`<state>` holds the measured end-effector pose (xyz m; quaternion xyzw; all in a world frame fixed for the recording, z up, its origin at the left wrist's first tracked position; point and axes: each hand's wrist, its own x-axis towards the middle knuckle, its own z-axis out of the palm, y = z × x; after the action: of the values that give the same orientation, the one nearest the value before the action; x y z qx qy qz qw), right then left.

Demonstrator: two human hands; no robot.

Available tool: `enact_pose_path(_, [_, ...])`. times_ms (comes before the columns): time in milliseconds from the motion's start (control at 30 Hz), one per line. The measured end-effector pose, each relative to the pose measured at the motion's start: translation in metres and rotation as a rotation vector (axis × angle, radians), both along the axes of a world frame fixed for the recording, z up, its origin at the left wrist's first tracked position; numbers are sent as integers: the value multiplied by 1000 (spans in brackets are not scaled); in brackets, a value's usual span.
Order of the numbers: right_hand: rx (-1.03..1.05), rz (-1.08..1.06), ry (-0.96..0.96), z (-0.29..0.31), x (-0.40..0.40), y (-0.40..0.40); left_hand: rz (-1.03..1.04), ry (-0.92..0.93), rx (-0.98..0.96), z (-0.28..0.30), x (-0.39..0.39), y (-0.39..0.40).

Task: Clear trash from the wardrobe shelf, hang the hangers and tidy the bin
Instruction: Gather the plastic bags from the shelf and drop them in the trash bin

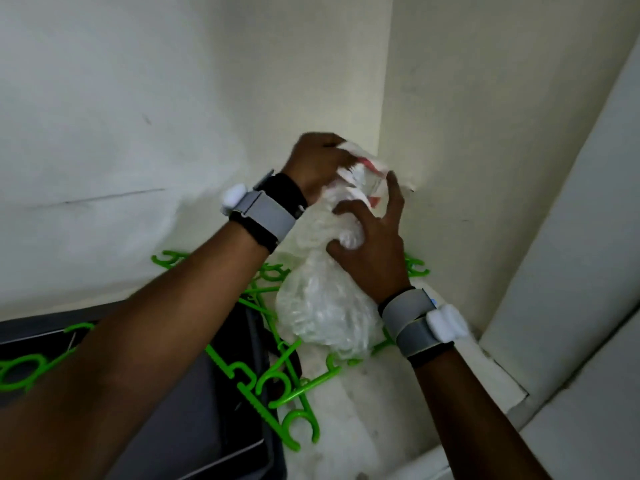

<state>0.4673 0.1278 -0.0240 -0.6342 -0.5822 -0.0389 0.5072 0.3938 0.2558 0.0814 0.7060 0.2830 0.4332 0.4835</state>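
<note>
head view, wardrobe shelf corner. a clear plastic bag (322, 306) stuffed with crumpled white trash stood on the white shelf (349, 434), its long axis running from the near shelf edge up and back toward the corner of the walls. relative to the bag: the left hand (317, 164) closed on the far, upper end, fingers pinched around white and red scraps at the bag's mouth; the right hand (372, 240) clasped the neck just below, on the bag's right side, thumb and fingers curled into the plastic. both hands touched the bag, the left nearer its mouth, the right nearer its body. green hangers (273, 379) lay beneath and in front of the bag, some touching its base, one further off to its left. a dark bin (194, 420) sat left of the bag and below. judged step: gathering the trash bag for removal; a lift toward the person along the bag's axis would likely drag the hangers under it.
</note>
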Motion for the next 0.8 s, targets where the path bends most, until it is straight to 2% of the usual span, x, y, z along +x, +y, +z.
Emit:
enact_pose_path(67, [61, 62, 48, 8, -3, -2, -286, -27, -349, 0, 6, -18])
enact_pose_path(133, [90, 57, 66, 8, -2, -2, -488, -13, -639, 3, 6, -29])
enact_pose_path(200, [128, -23, 50, 9, 0, -7, -564, -24, -769, 6, 6, -37])
enact_pose_path(267, [187, -174, 2, 11, 7, -12, -566, -58, -782, 7, 7, -48])
enact_pose_path(367, [214, -322, -7, 11, 28, -12, -475, -80, -645, 10, 3, -63])
enact_pose_path(433, [242, -394, 90, 10, 44, -14, -416, -116, -543, 13, -4, -68])
enact_pose_path(500, [346, -443, 217, 15, 59, -18, -231, -122, -382, 6, -6, -60])
enact_pose_path(533, [409, -444, 274, 21, 63, -19, -95, 0, -222, -1, -7, -53])
enact_pose_path(600, [513, -438, 329, 33, 69, -19, 85, 525, 125, -21, -10, -50])
enact_pose_path(633, [551, -444, 339, 39, 70, -17, 76, 781, 219, -32, -10, -54])
enact_pose_path(667, [578, -447, 345, 44, 69, -14, 25, 912, 159, -50, -9, -58])
enact_pose_path(733, [618, -449, 345, 52, 68, -8, -131, 1011, 37, -82, 2, -78])
enact_pose_path(800, [636, -445, 330, 56, 67, -2, -246, 934, 143, -111, 14, -100])
